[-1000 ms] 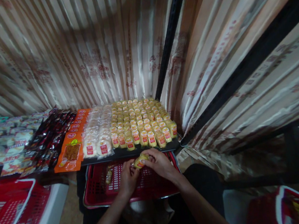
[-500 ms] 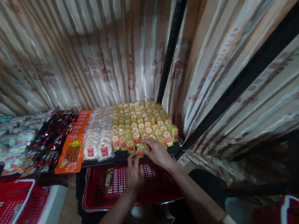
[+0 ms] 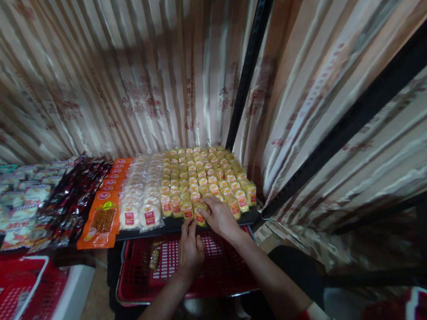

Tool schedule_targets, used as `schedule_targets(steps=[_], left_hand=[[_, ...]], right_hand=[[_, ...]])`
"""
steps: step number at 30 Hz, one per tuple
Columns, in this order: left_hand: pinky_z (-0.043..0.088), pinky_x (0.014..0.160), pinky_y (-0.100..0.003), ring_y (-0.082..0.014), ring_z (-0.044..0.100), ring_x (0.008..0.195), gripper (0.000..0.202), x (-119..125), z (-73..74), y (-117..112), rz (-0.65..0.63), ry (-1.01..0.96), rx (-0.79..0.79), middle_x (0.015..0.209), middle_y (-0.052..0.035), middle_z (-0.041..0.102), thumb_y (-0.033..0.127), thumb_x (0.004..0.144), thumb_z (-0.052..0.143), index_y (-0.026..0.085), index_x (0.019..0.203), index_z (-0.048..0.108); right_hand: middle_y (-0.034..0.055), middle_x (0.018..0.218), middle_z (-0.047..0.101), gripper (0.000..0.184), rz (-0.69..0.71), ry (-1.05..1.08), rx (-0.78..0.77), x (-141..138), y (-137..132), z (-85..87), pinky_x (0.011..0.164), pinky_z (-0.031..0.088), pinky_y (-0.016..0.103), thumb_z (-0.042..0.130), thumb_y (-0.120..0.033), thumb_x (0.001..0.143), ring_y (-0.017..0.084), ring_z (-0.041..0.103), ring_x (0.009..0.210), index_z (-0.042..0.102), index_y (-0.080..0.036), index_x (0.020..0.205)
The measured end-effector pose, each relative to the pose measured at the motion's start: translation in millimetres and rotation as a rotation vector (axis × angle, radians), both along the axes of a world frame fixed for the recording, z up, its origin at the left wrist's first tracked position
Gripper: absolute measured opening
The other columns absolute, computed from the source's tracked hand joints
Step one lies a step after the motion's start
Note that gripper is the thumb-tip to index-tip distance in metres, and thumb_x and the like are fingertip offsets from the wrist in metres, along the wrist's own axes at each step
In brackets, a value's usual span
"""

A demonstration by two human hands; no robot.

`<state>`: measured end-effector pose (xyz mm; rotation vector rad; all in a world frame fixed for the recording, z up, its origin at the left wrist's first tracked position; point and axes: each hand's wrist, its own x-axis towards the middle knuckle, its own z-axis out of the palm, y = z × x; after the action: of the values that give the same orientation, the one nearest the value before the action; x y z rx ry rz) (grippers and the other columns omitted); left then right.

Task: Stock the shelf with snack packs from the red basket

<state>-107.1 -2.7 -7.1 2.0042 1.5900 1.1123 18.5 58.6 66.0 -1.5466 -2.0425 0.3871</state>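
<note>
Yellow packet (image 3: 200, 220) moved forward to shelf edge (image 3: 140, 233); right fingers (image 3: 204, 204) pinching it, left fingers (image 3: 186, 231) half-open alongside.

Satiny, pleated cloth curtain (image 3: 162, 57) with a soft sheen fills the upper frame, beside a matt black metal-looking post (image 3: 253, 56). At centre, yellow snack packs (image 3: 201, 167) have shiny, clear plastic wrapping; at bottom centre, the red basket (image 3: 125, 291) is smooth plastic.
</note>
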Motion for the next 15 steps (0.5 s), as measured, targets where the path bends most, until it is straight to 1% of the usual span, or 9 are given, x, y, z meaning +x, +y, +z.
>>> schedule_targets(steps=[6, 11, 15], left_hand=[[0.04, 0.104, -0.042, -0.0207, 0.043, 0.123, 0.047, -3, -6.3, 1, 0.013, -0.005, 0.013, 0.127, -0.0137, 0.045, 0.006, 0.078, 0.037, 0.012, 0.124, 0.045], [0.041, 0.103, -0.04, -0.0201, 0.045, 0.122, 0.049, -4, -6.1, 3, -0.006, -0.01, 0.022, 0.127, -0.0141, 0.046, 0.005, 0.077, 0.036, 0.01, 0.126, 0.044], [0.041, 0.103, -0.039, -0.0203, 0.045, 0.122, 0.05, -2, -2.7, 3, -0.015, 0.017, 0.016, 0.126, -0.0141, 0.046, 0.005, 0.078, 0.036, 0.01, 0.128, 0.043]], right_hand=[[0.0088, 0.101, 0.062, 0.029, 0.01, 0.038, -0.008, -12, -1, 1.0, 0.08, 0.046, 0.028, 0.051, -0.028, 0.086, 0.016, 0.059, 0.082, 0.061, -0.017, 0.111], [0.0083, 0.099, 0.063, 0.027, -0.002, 0.034, 0.029, -11, 4, -4.7, 0.079, 0.047, 0.029, 0.048, -0.026, 0.086, 0.016, 0.059, 0.078, 0.061, -0.017, 0.108], [0.0086, 0.101, 0.062, 0.027, -0.012, 0.081, 0.039, -6, 5, -11.4, 0.077, 0.048, 0.03, 0.049, -0.024, 0.085, 0.014, 0.058, 0.071, 0.06, -0.017, 0.109]])
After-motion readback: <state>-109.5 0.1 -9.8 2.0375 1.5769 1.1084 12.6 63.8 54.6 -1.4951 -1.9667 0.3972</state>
